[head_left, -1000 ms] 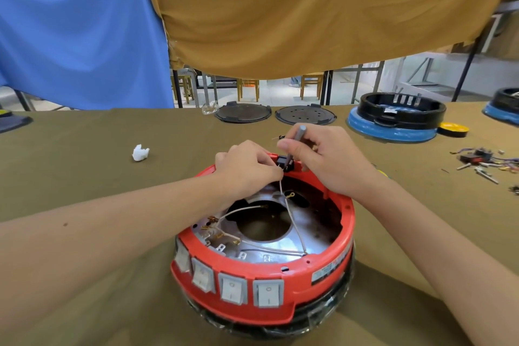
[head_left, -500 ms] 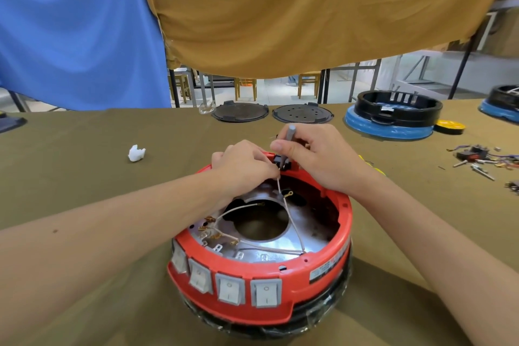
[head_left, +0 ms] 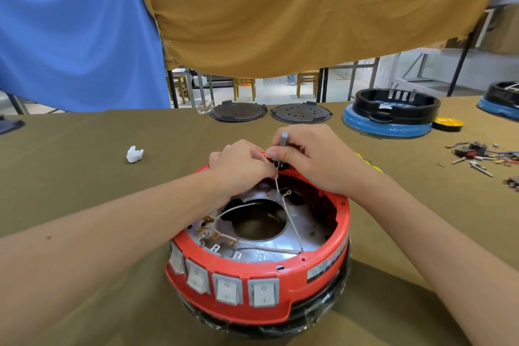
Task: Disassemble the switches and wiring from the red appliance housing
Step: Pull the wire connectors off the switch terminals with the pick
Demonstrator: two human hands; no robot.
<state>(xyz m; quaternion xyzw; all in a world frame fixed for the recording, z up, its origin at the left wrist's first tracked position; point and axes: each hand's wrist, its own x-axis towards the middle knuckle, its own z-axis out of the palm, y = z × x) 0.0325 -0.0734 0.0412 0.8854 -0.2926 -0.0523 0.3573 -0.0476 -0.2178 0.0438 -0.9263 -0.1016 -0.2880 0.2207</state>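
Housing [head_left: 323,270] sat upside down on the table [head_left: 84,177], near edge; four switches [head_left: 227,286] remained in its front wall, wires [head_left: 289,222] crossing the metal pan; at the far rim our right hand [head_left: 317,160] gripped a grey tool [head_left: 284,140] on a black part [head_left: 278,163]; left hand [head_left: 241,166] pinched a wire there; we judged this the freeing of that terminal; next, a steady pull, tool held firm.

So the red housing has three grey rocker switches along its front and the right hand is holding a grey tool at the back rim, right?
Not quite: the head view shows four grey rocker switches along the front of the red round plastic housing, not three. The right hand does hold the grey tool at the back rim.
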